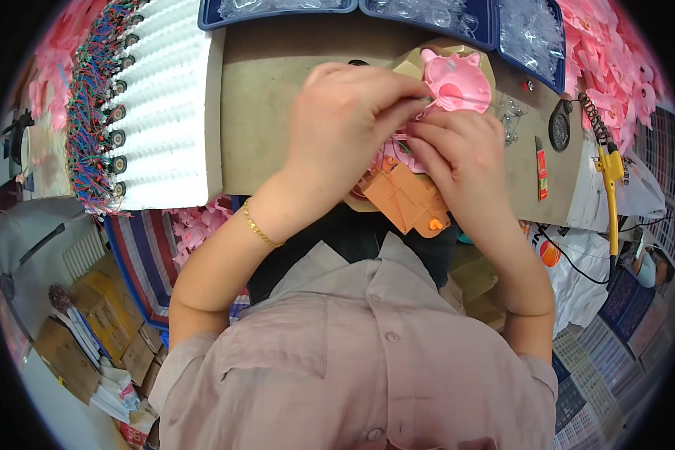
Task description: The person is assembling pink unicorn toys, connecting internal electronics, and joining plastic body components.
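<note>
My left hand [345, 112] is closed, thumb and forefinger pinched on a thin pale strand [429, 107], which looks like a wire. Close beside it, the curled fingers of my right hand [461, 146] are pressed together; what they grip is mostly hidden. Under both hands lies an orange plastic piece [401, 196] with a round orange knob [435, 224], next to a partly covered pink part [403, 154]. Just beyond my fingers, a glossy pink plastic shell [461, 84] with small ear-like points rests in a tan holder [415, 66].
On the left stands a white ridged tray [169, 112] with round black parts and coloured wires [90, 120]. Blue bins [277, 13] of clear plastic pieces line the back. A yellow-handled soldering iron [611, 169] hangs at the right, near a red tube [541, 172] and pink parts [607, 75].
</note>
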{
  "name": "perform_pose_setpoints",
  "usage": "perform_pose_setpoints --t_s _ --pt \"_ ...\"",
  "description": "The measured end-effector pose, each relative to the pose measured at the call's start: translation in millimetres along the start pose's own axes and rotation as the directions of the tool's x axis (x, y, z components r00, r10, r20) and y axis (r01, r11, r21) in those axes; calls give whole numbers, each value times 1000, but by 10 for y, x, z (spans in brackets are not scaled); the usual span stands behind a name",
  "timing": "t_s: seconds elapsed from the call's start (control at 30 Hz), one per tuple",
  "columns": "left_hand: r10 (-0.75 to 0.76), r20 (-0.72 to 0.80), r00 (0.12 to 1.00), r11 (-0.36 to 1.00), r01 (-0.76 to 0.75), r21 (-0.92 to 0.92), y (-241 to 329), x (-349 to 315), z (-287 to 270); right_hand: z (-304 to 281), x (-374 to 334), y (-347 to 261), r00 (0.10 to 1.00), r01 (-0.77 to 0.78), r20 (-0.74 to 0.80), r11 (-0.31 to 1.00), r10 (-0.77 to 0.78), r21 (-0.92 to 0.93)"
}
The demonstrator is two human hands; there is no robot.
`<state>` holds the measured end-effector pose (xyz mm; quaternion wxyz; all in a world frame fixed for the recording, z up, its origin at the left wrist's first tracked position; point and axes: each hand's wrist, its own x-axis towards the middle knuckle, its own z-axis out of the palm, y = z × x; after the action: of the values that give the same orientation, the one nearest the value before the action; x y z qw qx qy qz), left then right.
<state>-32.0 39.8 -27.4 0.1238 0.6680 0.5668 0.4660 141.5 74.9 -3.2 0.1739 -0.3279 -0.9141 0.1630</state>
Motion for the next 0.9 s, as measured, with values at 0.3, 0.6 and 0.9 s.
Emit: perform_pose_setpoints --t_s 0.3,0.6,0.9 --pt "-115 62 991 993 114 7 21 1 -9 -20 40 25 997 32 68 996 -26 -88" --pt "-92 86 992 996 92 3 12 11 -53 -46 75 86 996 0 89 1000 -2 20" --pt "-370 128 920 834 390 -391 108 61 -49 -77 72 22 997 29 78 997 -24 -67"
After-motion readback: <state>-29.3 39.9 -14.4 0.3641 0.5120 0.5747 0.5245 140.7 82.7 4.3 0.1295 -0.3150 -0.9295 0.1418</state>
